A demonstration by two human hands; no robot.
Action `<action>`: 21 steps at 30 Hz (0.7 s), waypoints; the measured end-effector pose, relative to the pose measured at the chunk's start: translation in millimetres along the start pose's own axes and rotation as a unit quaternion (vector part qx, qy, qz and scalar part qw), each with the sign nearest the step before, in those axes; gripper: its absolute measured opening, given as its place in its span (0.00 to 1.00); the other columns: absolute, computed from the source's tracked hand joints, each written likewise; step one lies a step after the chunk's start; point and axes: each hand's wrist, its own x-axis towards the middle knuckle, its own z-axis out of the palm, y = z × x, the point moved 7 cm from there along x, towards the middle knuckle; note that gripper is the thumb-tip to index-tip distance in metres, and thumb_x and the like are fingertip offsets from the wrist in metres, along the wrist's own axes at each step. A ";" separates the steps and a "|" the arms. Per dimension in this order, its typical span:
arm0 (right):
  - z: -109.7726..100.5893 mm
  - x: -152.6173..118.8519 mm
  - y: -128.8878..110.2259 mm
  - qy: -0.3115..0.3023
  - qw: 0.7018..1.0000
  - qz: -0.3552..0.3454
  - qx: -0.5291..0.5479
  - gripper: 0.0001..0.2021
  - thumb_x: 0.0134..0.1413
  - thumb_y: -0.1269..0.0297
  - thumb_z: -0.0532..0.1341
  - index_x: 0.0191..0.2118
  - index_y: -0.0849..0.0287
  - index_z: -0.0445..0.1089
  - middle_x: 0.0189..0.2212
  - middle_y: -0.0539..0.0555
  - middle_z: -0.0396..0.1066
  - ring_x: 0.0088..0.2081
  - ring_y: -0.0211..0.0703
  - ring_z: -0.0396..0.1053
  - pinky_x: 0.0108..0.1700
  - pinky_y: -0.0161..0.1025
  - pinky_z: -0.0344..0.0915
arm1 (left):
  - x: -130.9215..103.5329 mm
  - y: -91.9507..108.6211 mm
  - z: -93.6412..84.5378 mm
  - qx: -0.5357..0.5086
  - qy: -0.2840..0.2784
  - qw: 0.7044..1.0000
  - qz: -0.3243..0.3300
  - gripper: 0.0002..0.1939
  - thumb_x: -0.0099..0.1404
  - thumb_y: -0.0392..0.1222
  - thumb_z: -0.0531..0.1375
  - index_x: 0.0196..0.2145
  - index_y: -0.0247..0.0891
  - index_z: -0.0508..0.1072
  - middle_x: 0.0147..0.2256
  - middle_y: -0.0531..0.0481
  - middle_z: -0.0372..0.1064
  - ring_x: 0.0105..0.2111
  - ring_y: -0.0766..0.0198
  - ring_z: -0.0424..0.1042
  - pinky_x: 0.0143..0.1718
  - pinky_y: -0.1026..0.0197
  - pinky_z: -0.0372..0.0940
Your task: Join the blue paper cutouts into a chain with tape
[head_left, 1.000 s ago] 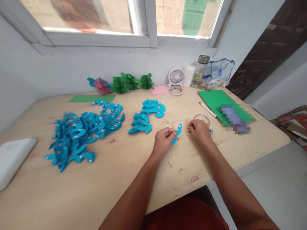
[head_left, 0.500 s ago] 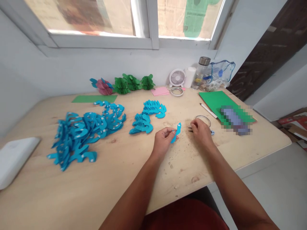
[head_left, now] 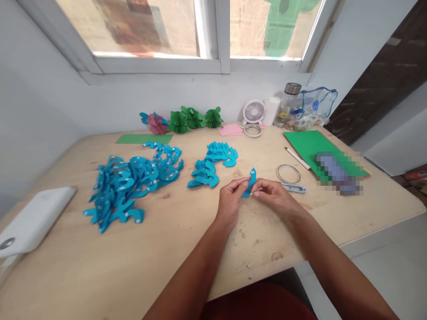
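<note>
My left hand (head_left: 231, 195) is closed on a small wavy blue paper cutout (head_left: 252, 177), pinching it between thumb and fingers. A white patch shows near the cutout's upper tip. My right hand (head_left: 271, 194) is closed at the cutout's lower right edge, with a tiny white piece of tape (head_left: 251, 193) at its fingertips. Just beyond the right hand lie a thin roll of tape (head_left: 288, 174) and a light-blue-handled cutter or scissors (head_left: 293, 188), its front end hidden by the hand.
Left lies a heap of blue cutouts (head_left: 133, 175) with white patches; two smaller blue stacks (head_left: 203, 174) sit mid-table. Green and pink paper figures (head_left: 180, 121), a fan (head_left: 254, 112), another tape roll (head_left: 252, 130) and a bottle (head_left: 286, 104) line the back. Green paper (head_left: 307, 142) and a pen (head_left: 296, 157) lie right.
My right hand has moved left from the tape roll and blue-handled tool to the blue paper cutout, bringing the tiny white piece to it. My left hand still holds the cutout. The view has shifted slightly.
</note>
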 end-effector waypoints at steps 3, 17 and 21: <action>2.7 0.9 -1.1 0.019 0.999 -0.017 -0.030 0.08 0.48 0.60 0.60 0.28 0.59 0.68 0.26 0.50 0.67 0.30 0.38 0.63 0.33 0.35 0.59 | -2.0 -0.6 2.4 -0.006 0.002 1.000 0.004 0.13 0.49 0.42 0.64 0.33 0.36 0.78 0.39 0.44 0.74 0.42 0.57 0.70 0.44 0.57 0.62; -25.7 -0.4 -1.0 0.155 0.981 -0.018 -0.114 0.07 0.46 0.62 0.59 0.28 0.60 0.69 0.24 0.50 0.68 0.27 0.38 0.64 0.31 0.36 0.60 | -8.0 -6.7 10.7 0.066 -0.052 0.994 -0.064 0.07 0.48 0.38 0.61 0.28 0.34 0.76 0.24 0.49 0.72 0.21 0.69 0.67 0.23 0.66 0.61; -27.6 -0.6 0.5 0.160 0.980 -0.015 -0.117 0.07 0.46 0.63 0.59 0.29 0.61 0.69 0.25 0.51 0.69 0.27 0.38 0.64 0.32 0.36 0.60 | -9.6 -6.1 12.8 0.081 -0.064 0.993 -0.062 0.07 0.48 0.36 0.61 0.27 0.34 0.75 0.23 0.49 0.72 0.20 0.68 0.67 0.23 0.65 0.62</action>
